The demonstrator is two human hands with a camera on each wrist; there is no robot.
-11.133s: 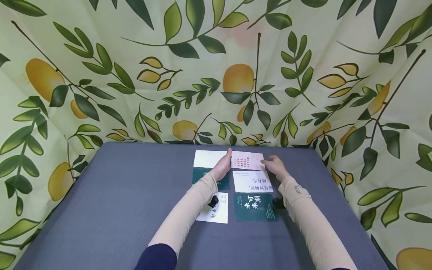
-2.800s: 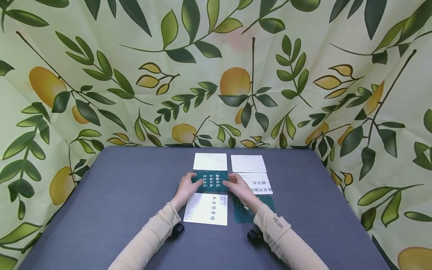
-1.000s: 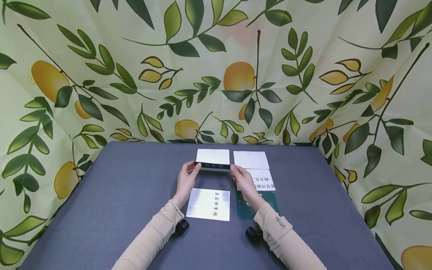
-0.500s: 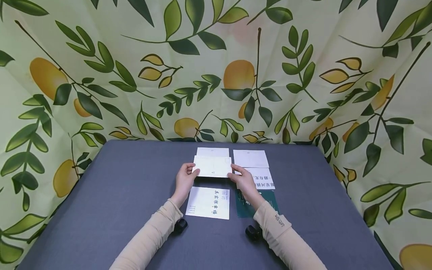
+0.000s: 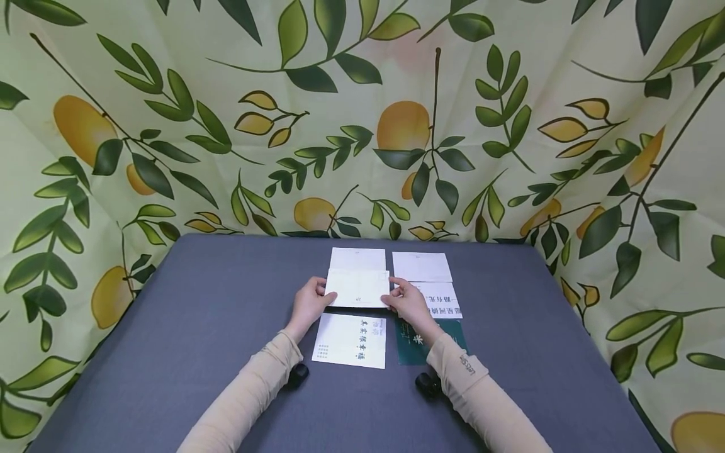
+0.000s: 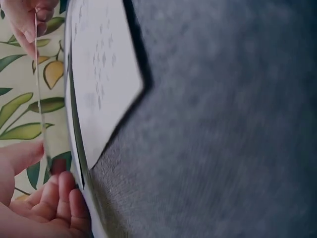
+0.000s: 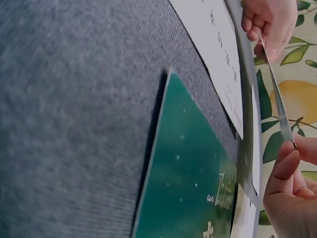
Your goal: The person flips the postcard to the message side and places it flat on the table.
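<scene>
Nearest you, at the lower centre of the frame, a black device (image 5: 297, 376) shows beside each of your wrists, over the worktop (image 5: 226, 371). Beyond, a white card with dark writing (image 5: 348, 341) lies at lower centre, and a green card (image 5: 408, 350) to its right, partly hidden by your right arm. Just past these, at the centre of the frame, your left hand (image 5: 308, 304) and right hand (image 5: 409, 306) pinch a raised card (image 5: 357, 289) by its short edges, thumbs on top. It lies squarely between them, long axis running side to side, neither hand clearly nearer. Its upper face is white, nearly blank, with a faint small mark near the close edge; both wrist views show it thin and edge-on, off the worktop. Farther still, a blank card (image 5: 358, 258) sits just behind it, another pale card (image 5: 421, 267) right of that, before the leaf-patterned cloth (image 5: 340, 145).
</scene>
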